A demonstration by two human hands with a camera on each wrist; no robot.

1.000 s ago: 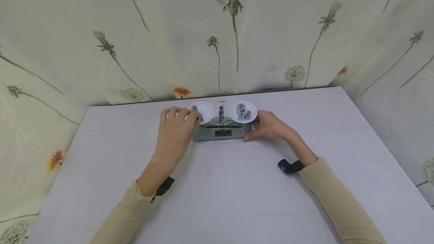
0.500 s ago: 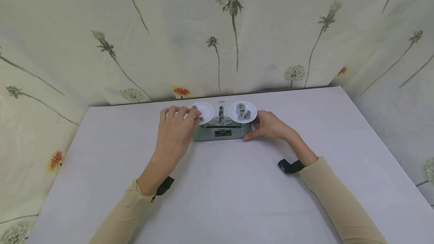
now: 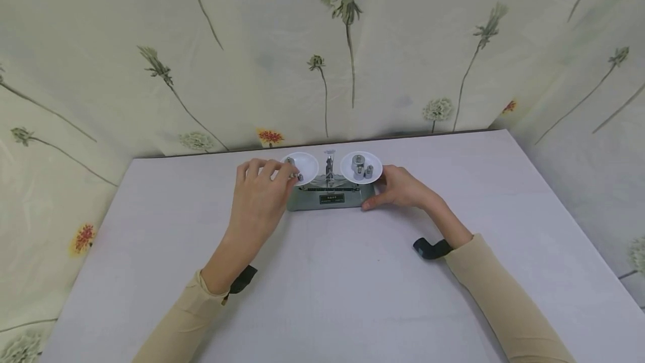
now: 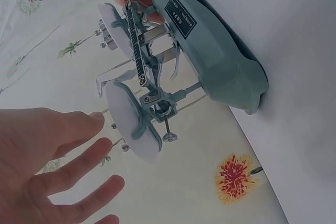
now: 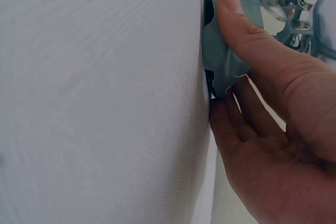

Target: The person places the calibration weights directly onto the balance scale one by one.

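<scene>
A green balance scale (image 3: 306, 200) with two white pans stands near the table's back edge. My left hand (image 3: 258, 198) hovers at the outer side of the left pan (image 3: 308, 164). In the left wrist view its thumb (image 4: 86, 124) and fingers are spread apart and hold nothing. Small metal weights (image 3: 300, 177) sit on that pan, partly hidden by my fingertips in the head view. On the right pan (image 3: 346, 170) stand several metal weights (image 3: 358, 161), one of them larger. My right hand (image 3: 400, 186) grips the right end of the base, thumb on its front face (image 5: 212, 45).
A white tabletop (image 3: 342, 290) carries the balance. Behind it hangs a backdrop (image 3: 393, 43) printed with dandelions and flowers, reaching down to the table's back edge. Black wrist devices (image 3: 432, 248) are strapped at both sleeves.
My left hand and wrist have eased very slightly to the left beside the left pan. The balance, the weights and my right hand look the same.
</scene>
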